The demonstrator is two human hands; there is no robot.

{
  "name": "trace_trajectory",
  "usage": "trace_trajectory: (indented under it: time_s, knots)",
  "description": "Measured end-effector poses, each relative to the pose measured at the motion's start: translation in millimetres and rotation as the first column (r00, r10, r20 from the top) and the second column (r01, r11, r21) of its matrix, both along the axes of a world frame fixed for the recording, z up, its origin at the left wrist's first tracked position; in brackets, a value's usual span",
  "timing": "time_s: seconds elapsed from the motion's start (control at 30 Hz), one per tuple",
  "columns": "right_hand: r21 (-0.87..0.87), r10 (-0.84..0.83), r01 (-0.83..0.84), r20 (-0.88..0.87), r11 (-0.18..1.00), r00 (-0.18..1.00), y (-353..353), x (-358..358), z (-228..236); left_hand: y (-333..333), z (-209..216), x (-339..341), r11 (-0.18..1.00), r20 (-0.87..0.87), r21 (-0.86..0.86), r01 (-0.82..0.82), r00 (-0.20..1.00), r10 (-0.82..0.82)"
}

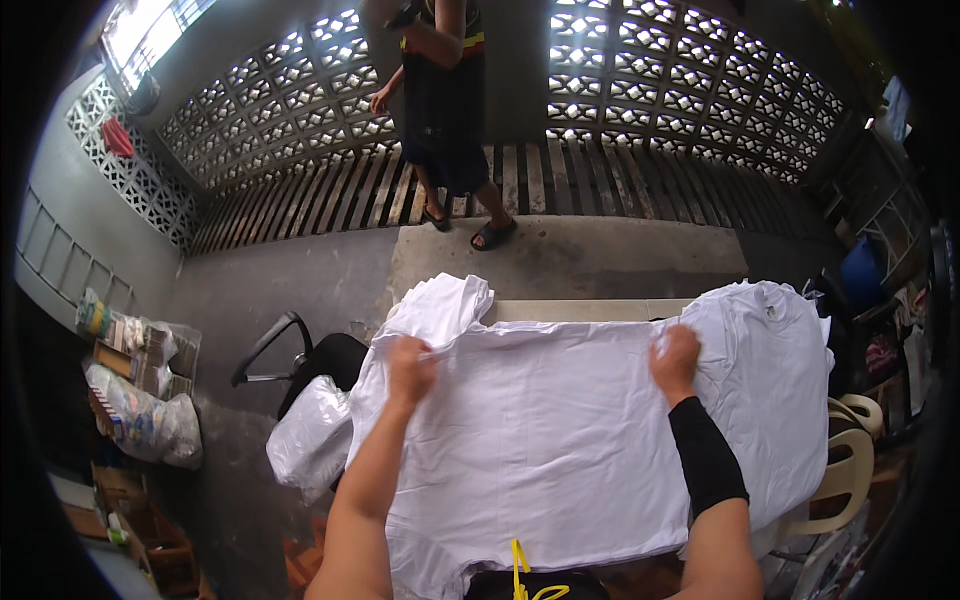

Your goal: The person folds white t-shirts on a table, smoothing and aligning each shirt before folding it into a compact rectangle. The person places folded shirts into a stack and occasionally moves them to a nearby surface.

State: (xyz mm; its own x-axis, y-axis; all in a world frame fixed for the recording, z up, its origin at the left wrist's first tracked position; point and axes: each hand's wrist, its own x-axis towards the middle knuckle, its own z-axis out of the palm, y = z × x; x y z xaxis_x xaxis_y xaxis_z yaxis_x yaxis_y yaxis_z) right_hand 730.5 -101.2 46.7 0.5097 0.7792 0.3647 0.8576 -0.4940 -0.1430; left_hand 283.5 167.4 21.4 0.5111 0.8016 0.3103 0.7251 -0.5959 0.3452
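A white T-shirt point(530, 430) lies spread flat over the table point(600, 311), whose pale top shows along the far side. My left hand point(412, 370), slightly blurred, is closed on the cloth near the shirt's far left corner. On the far right part of the same shirt, my right hand point(675, 360) grips the fabric with its fingers curled in. Beside my right hand, more white T-shirts point(765, 400) lie stacked, a round neckline showing on top. White cloth point(440, 305) lies bunched beyond my left hand. A black sleeve point(706, 455) covers part of my right forearm.
Across the table stands a person point(445, 110) in dark clothes and sandals. Left of the table are a clear-wrapped white bundle point(312, 435) and a black chair point(335, 362). Beige plastic chairs point(848, 475) stand at the right; filled plastic bags point(150, 420) lie far left.
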Motion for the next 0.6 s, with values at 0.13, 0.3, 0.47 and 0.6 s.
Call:
trace_trajectory:
  time_s: [0.13,0.3,0.47,0.6]
  knots:
    - [-0.214,-0.006,-0.02,-0.122,0.977,0.993,-4,-11,2,-39,7,45,0.987,-0.09,-0.155,0.039,0.995,-0.053]
    - [-0.222,-0.085,0.041,-0.194,0.974,0.977,-11,-8,9,-54,23,65,0.994,-0.155,-0.084,-0.077,0.986,0.063]
    - [0.075,0.192,-0.185,-0.11,0.98,0.975,-119,-88,10,-180,34,17,0.981,-0.007,-0.128,0.148,0.989,-0.15]
    - [-0.055,0.109,-0.128,-0.274,0.99,0.955,-243,-151,6,-318,36,-42,0.947,-0.132,-0.314,0.071,0.984,-0.118]
